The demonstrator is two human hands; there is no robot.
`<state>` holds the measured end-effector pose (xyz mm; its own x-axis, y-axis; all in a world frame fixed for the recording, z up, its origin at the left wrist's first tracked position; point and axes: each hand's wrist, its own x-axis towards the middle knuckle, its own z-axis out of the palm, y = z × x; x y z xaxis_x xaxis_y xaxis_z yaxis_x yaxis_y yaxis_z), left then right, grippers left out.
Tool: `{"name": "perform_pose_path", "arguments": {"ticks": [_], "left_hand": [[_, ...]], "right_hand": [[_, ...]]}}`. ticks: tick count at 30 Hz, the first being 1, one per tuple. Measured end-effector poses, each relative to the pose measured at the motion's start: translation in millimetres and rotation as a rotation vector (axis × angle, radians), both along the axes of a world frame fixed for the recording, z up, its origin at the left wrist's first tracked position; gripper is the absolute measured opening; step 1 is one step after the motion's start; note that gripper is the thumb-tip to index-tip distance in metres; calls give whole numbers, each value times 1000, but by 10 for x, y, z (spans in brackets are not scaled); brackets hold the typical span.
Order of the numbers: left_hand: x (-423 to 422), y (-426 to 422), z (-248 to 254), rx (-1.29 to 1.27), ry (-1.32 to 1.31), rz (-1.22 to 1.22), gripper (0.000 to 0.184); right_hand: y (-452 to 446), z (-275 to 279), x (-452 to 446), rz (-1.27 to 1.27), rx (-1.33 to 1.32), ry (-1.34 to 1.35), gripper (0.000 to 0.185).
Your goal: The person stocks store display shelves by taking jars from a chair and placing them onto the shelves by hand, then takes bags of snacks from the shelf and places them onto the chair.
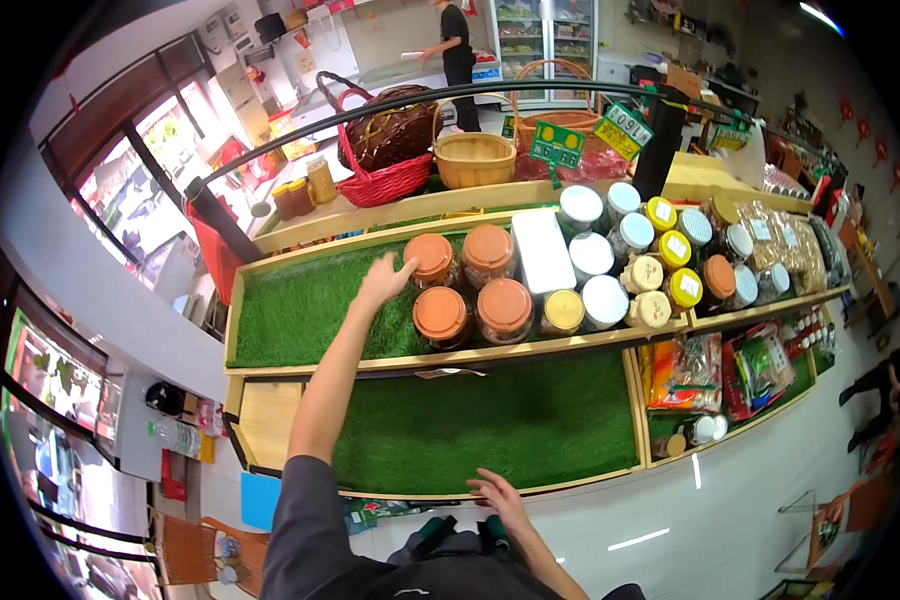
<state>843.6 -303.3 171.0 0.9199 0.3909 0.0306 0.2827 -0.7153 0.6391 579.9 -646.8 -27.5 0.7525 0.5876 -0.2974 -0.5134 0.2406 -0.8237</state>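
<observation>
My left hand (385,280) reaches over the upper shelf to the left edge of an orange-lidded jar (432,258). Its fingers are spread, and a fingertip meets or nearly meets the lid; contact is hard to judge. Beside that jar stand three more with orange lids: one to its right (489,250), one nearer me (440,314) and one at the near right (505,307). Low in front of my body, by the lower shelf's front edge, my right hand (500,497) hangs with fingers apart and holds nothing.
Green turf lines the upper shelf (290,312) and lower shelf (490,420). A white box (543,250) and several white- and yellow-lidded jars stand rightward. Behind are a red basket (385,180), a wooden basket (476,160) and a black rail (390,101). A person (457,60) stands farther back.
</observation>
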Motion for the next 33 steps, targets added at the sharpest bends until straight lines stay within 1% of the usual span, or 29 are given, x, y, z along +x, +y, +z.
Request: {"name": "perform_pose_path", "arguments": {"ticks": [1,2,3,4,6,7,8,9,10,11,12,14,15,17,18,20,21,23,25,30,33], "left_hand": [[-54,-13,74,332,-93,13,58],[-175,-101,255,386,-334,-53,43],[-437,-356,733,295,-428,-187,32],[-637,-484,1054,227,-490,-339,24],[-1190,-806,1715,294,-519,-589,21],[-1522,-960,2044,372,-467,-599,23],[-1743,-1039,2220,410,-647,-681,30],[-1974,-1084,2395,508,-701,-664,32],[-2182,-1111,2560,516,-788,-704,35],[-2432,-1150,2718,504,-811,-654,36],[-2670,-1218,2836,568,-786,-596,36],[-3144,-1355,3075,696,-728,-481,37],[-3340,-1412,3120,594,-676,-435,26],[-3636,-1360,3027,530,-638,-374,26],[-3769,-1325,2959,504,-625,-350,26],[-4041,-1259,2809,463,-603,-309,26],[-4182,-1228,2736,450,-596,-289,26],[-4494,-1178,2609,430,-578,-247,26],[-4818,-1127,2498,414,-553,-215,26],[-5689,-1001,2212,366,-523,-169,27],[-6240,-938,2081,346,-503,-142,27]], "right_hand": [[17,26,15,32,-11,5,47],[32,14,37,52,-22,-13,46],[45,-2,63,68,-44,-27,46],[57,-73,87,77,-55,-15,46],[73,-134,137,100,-83,-10,45],[77,-129,158,120,-101,-16,45],[89,-127,183,141,-116,-3,45],[95,-129,197,165,-133,10,45],[115,-154,211,175,-117,22,43],[139,-255,232,200,-131,15,43],[150,-380,245,222,-107,143,43],[287,-302,211,261,-167,4,43],[368,-110,205,287,-176,-5,43],[513,163,136,360,-383,-107,42],[540,129,66,380,-401,-108,42],[750,-72,10,418,-285,-96,40],[848,-66,-30,433,-221,-95,39],[1013,-40,-234,443,-242,-121,37],[1121,-134,-471,432,-208,-68,35],[1283,-12,-1208,423,-205,-84,36],[1375,-115,-1650,438,-205,-62,35]]}}
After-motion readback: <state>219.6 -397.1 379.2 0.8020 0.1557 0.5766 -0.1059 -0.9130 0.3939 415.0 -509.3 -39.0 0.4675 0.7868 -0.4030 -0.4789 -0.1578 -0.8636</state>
